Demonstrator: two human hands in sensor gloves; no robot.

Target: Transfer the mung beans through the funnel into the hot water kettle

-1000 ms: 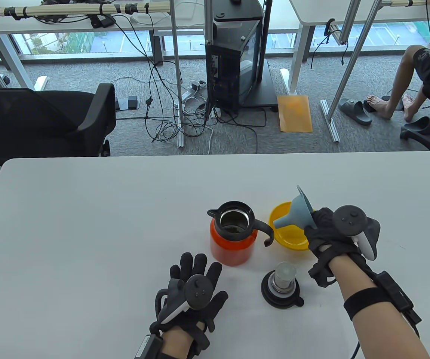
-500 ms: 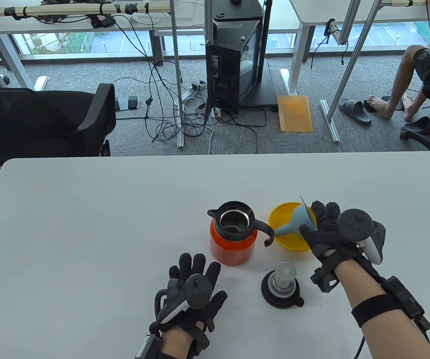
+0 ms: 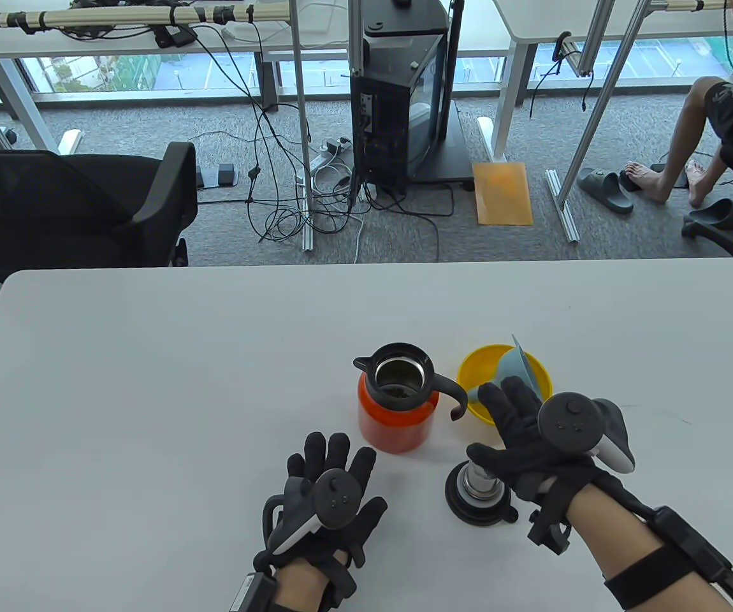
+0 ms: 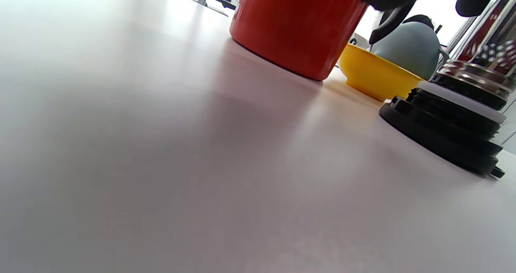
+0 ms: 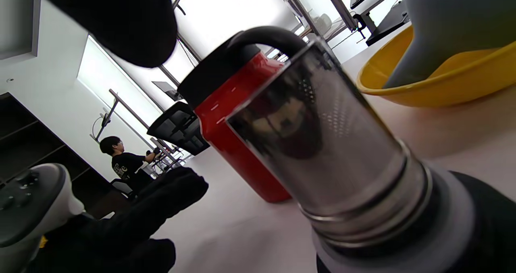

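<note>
The orange kettle [image 3: 396, 421] stands open at mid-table, with dark greenish contents visible inside its mouth. To its right, the blue-grey funnel [image 3: 522, 368] lies tilted in the yellow bowl [image 3: 468, 373]. The kettle's black lid [image 3: 478, 500] with a steel strainer stands upside down in front of the bowl. My right hand [image 3: 510, 433] hovers over the lid with fingers spread, holding nothing. In the right wrist view the strainer [image 5: 334, 152] is close below the fingers, not gripped. My left hand [image 3: 331, 475] rests flat on the table in front of the kettle, empty.
The white table [image 3: 150, 382] stretches wide to the left and back. Beyond its far edge are a black chair [image 3: 73, 204], cables and a computer tower on the floor. The left wrist view shows the kettle [image 4: 298, 23], the bowl [image 4: 375, 75] and the lid [image 4: 447, 128] in a row.
My right hand let go of the funnel, leaving it in the yellow bowl, and drew back toward me to hover over the lid. The left hand has not moved.
</note>
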